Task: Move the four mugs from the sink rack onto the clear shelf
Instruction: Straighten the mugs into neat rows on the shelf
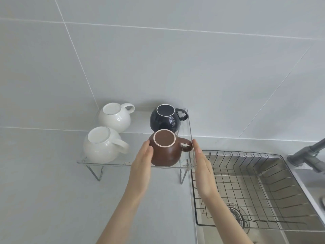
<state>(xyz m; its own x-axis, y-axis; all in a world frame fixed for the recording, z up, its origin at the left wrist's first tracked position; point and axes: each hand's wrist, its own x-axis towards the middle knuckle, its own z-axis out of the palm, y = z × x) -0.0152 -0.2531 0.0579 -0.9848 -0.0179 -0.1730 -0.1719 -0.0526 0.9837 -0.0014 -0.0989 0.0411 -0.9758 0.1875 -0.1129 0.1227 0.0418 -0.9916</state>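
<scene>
Upside down on the clear shelf [123, 163] stand a brown mug [166, 152] at front right, a dark navy mug [165, 119] behind it, and two white mugs, one at front left [101, 146] and one at back left [114, 117]. My left hand [143, 159] is flat with straight fingers, touching the brown mug's left side. My right hand [202, 164] is flat and open just right of the mug's handle, at the shelf's right edge, a small gap apart. The wire sink rack [246, 182] holds no mugs.
The shelf stands on metal legs on a grey counter [44, 191] against a tiled wall. The steel sink [299, 191] lies to the right with a drain [237, 213] under the rack. A grey faucet [309, 154] reaches in from the right edge.
</scene>
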